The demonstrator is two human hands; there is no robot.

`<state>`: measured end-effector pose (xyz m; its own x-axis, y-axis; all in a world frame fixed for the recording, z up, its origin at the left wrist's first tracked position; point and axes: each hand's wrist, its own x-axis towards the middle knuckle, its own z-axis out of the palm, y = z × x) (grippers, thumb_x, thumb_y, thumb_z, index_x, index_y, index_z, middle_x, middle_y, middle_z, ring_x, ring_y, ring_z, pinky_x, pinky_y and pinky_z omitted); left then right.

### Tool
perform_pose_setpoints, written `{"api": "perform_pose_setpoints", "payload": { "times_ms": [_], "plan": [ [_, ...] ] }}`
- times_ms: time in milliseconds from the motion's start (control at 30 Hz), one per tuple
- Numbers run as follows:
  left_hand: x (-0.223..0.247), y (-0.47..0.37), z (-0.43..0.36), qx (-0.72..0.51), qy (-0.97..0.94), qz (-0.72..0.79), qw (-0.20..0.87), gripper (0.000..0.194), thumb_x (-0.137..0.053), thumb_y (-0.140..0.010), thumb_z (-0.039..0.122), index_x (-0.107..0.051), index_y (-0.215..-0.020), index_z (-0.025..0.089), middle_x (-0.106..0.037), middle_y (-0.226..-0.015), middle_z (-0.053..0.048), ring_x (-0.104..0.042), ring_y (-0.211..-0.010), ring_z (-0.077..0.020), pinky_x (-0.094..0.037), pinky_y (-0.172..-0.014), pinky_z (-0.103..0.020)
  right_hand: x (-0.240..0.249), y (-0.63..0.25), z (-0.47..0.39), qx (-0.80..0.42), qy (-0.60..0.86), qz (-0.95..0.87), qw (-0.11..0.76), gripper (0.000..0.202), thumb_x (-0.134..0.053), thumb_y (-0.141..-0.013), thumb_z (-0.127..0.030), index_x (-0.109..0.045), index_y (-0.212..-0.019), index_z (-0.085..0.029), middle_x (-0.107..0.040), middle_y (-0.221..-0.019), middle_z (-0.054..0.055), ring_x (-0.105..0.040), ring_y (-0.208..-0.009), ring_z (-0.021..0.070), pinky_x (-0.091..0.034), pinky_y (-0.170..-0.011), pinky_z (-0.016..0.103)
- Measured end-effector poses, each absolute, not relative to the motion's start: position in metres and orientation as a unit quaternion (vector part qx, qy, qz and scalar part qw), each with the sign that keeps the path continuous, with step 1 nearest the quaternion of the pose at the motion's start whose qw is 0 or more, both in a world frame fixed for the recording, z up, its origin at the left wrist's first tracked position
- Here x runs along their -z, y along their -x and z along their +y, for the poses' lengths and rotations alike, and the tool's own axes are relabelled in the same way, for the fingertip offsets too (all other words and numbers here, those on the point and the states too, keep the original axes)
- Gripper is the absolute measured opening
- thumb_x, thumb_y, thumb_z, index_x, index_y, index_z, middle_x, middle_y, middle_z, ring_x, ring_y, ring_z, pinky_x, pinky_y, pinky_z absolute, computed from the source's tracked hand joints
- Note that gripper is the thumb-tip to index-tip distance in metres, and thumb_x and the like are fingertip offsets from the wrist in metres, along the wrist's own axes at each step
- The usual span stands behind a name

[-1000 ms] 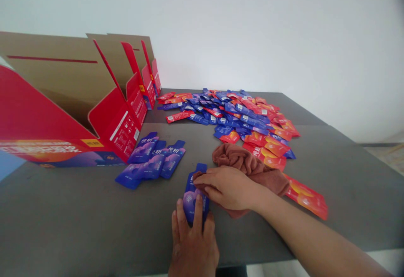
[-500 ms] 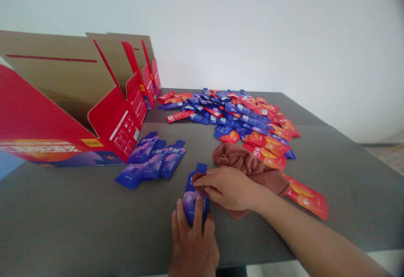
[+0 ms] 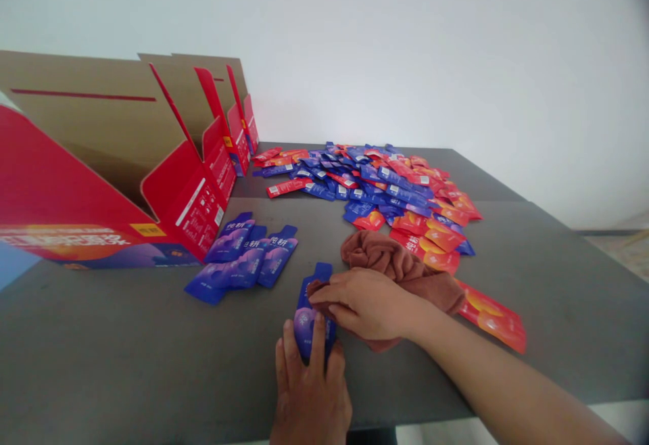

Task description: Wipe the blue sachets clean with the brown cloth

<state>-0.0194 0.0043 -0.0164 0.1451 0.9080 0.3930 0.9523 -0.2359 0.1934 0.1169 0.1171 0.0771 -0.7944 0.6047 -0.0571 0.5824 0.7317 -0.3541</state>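
A blue drink pouch [image 3: 305, 326] with a purple design lies flat on the grey table in front of me. My left hand [image 3: 311, 384] holds its lower end down, with fingers spread over and beside it. Bunched in my right hand [image 3: 368, 303] is a reddish-brown cloth [image 3: 388, 252]; its tip, under the fingers, rests on the upper part of the pouch. The rest of the cloth spreads to the right, partly over a red-orange pouch [image 3: 494, 316]. To the left, several blue pouches [image 3: 248, 259] overlap on the table.
Open red cardboard boxes [image 3: 195, 212] stand in a row along the left side, flaps up. A large heap of blue and red pouches [image 3: 375, 178] covers the far middle of the grey table [image 3: 152, 357]. Behind it rises a white wall [image 3: 355, 46].
My right hand and the cloth tip have shifted very slightly left across the pouch. My left hand and the pouch stay in place.
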Motion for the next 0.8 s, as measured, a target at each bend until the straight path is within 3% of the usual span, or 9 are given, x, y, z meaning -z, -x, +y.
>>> {"api": "perform_pose_setpoints", "payload": {
  "times_ms": [800],
  "plan": [
    [0.0162,0.0199,0.0043,0.209,0.757,-0.616,0.059,0.033,-0.065,-0.068,0.030,-0.066,-0.100,0.026,-0.053,-0.129,-0.005,-0.033,-0.124,-0.0422,-0.037,-0.098,-0.057,-0.0755,-0.1159,0.1175,-0.191,0.329,-0.924,0.030,0.031,-0.040,-0.088,-0.023,-0.061,-0.111,-0.024,-0.063,-0.095,0.004,-0.057,-0.086,0.0171,-0.036,-0.072,0.028]
  ]
}}
